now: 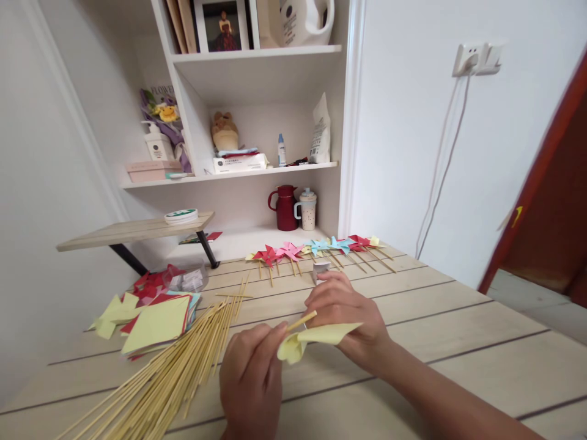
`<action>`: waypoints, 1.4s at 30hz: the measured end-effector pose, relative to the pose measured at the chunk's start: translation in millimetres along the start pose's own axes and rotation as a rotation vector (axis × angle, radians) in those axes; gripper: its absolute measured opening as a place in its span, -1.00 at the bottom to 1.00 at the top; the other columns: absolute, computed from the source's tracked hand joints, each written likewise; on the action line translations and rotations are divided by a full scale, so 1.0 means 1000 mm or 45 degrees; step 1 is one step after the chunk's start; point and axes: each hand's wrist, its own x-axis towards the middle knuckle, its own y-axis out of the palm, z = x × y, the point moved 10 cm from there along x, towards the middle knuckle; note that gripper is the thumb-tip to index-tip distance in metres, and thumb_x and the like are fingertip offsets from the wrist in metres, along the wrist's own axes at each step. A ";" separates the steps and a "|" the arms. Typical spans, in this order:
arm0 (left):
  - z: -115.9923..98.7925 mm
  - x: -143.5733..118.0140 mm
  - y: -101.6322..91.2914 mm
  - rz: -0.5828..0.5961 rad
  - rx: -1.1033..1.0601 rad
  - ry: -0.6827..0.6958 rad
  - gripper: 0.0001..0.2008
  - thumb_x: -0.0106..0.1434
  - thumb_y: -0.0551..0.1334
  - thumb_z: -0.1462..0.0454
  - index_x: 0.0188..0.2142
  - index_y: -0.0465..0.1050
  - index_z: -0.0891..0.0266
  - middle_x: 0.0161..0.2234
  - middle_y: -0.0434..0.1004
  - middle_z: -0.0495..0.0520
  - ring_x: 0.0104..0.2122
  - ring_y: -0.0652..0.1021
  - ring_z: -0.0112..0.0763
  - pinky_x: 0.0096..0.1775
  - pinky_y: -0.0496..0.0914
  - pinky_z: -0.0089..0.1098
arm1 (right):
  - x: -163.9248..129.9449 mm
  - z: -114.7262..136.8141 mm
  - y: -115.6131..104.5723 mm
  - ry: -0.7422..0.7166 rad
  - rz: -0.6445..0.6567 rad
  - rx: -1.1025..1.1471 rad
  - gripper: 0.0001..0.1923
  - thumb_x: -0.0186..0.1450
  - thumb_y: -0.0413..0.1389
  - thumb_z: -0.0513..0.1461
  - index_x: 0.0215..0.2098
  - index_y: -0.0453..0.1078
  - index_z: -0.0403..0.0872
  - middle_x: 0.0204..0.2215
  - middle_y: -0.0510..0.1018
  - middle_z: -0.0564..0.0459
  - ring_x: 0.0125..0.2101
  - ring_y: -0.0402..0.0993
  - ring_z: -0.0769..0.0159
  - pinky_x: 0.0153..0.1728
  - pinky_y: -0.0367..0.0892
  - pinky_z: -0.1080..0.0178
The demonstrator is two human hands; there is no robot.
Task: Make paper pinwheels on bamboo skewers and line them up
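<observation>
Yellow folded paper (328, 333), low and near centre of view, held up between the hands above a slatted table (458, 330). Clock hours below are read in the view, with this paper as the hub.

Left hand (254, 366), at 8 o'clock: clamped on a thin wooden stick (302, 321), thumb against the fingers. Stick tilted, its free end pointing to 2 o'clock, just above the paper's rolled end. Stick and paper overlap in view; cannot tell whether they touch.

Right hand (351, 318), at 1 o'clock: fingers curled, close behind the paper, whose narrow tip crosses in front of it. Thumb hidden; cannot tell whether it pinches the paper. Hands apart, near each other.

Surroundings. 9 o'clock: loose bundle of sticks (183, 366), fanned out on the table; beyond it, stack of paper squares (158, 324), yellow on top, with a yellow cut paper (114, 313) at its far side. 10 o'clock: red paper pieces (153, 282) beside a clear tub (204, 280) with whitish contents. 12 o'clock: small pale box (320, 269), just past the right fingers. 11 to 1 o'clock: row of paper pinwheels (288, 250) on sticks, in yellow, red, pink and light blue, lying along the table's far edge.
</observation>
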 end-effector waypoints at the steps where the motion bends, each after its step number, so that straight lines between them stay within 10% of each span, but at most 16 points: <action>1: 0.000 0.000 0.000 0.003 0.000 0.003 -0.71 0.21 0.22 0.51 -0.16 0.54 0.17 -0.28 0.55 0.00 -0.29 0.56 -0.44 -0.19 0.42 -0.43 | 0.000 0.000 0.000 0.004 -0.003 0.001 -0.86 0.33 0.13 -0.29 -0.31 0.53 0.02 -0.41 0.63 0.08 -0.30 0.55 0.26 0.08 0.26 -0.05; 32: -0.037 0.004 -0.017 0.069 0.354 0.507 -0.71 0.25 0.16 0.56 -0.11 0.54 0.37 -0.37 0.65 0.06 -0.31 0.60 -0.45 -0.16 0.30 -0.31 | -0.001 -0.007 0.003 0.285 -0.135 0.323 -0.89 0.23 0.27 -0.29 -0.39 0.44 0.01 -0.46 0.59 0.13 -0.36 0.54 0.26 0.11 0.18 -0.10; 42: -0.042 0.004 -0.021 -0.031 0.426 0.420 -0.68 0.25 0.18 0.59 -0.13 0.57 0.28 -0.36 0.66 -0.05 -0.31 0.59 -0.54 -0.04 0.26 -0.31 | -0.009 -0.007 -0.002 0.408 -0.224 0.395 -0.58 0.25 0.24 -0.32 0.03 0.31 0.08 -0.46 0.54 0.17 -0.37 0.52 0.26 0.15 0.17 -0.15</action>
